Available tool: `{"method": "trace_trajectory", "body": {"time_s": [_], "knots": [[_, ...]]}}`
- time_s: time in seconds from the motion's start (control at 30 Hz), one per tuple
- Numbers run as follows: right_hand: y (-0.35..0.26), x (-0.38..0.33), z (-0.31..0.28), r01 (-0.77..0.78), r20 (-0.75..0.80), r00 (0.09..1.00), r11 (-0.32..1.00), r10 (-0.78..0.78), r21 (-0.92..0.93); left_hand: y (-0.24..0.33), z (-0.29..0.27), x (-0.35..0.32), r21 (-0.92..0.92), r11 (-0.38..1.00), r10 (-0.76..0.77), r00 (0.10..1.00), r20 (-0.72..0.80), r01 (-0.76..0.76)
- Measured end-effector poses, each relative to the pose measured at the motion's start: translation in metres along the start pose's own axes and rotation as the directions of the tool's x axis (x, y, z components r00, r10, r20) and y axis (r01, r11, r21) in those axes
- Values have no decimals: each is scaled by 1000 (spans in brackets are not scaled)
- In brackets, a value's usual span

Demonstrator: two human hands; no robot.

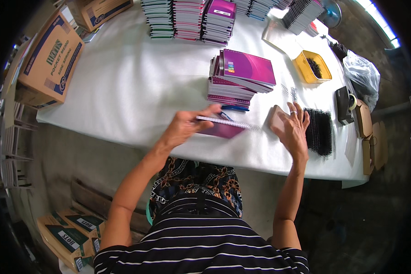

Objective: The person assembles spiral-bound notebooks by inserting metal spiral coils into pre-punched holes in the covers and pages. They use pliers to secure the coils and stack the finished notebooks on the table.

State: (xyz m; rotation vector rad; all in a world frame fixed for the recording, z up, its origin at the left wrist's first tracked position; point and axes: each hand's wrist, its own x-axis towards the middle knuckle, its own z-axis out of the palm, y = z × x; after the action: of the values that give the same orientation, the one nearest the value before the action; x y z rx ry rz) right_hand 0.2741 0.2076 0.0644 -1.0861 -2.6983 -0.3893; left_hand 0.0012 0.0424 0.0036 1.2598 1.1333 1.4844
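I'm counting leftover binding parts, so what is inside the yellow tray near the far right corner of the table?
The yellow tray holds a small dark heap, probably black binding coils, though it is too small to tell. Whatever lies beneath that heap is covered.

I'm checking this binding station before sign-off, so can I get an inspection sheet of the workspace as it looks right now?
Surface: white table, bare in the middle.
Job's things: purple spiral notebook in front of the person; pile of purple notebooks behind it; black binding coils at right.
Clutter: yellow tray with dark bits, clear plastic bag, tape dispenser, further notebook stacks at the far edge.
Hands: left hand grips the notebook at its spiral edge; right hand rests on a small pinkish pad, ring on one finger.
Cables: nothing seen.
Surroundings: cardboard boxes at left, more boxes on the floor.
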Motion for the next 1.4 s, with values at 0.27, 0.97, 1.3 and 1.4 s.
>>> {"method": "trace_trajectory", "body": {"time_s": [0.27,0.97,1.3,1.4], "knots": [[-104,0,67,221,-145,973,914,-181,340,19,-17,-36,877,478,227,971,-72,-47],[-115,-43,34,-50,22,999,827,46,560,-4,4,-110,981,172,-23,995,97,-92],[-152,-52,-25,241,-173,970,694,-168,678,13,14,-70,936,352,298,949,-101,-11],[-154,-50,-27,233,-180,972,695,-149,681,17,19,-63,932,363,321,937,-140,15]]}}
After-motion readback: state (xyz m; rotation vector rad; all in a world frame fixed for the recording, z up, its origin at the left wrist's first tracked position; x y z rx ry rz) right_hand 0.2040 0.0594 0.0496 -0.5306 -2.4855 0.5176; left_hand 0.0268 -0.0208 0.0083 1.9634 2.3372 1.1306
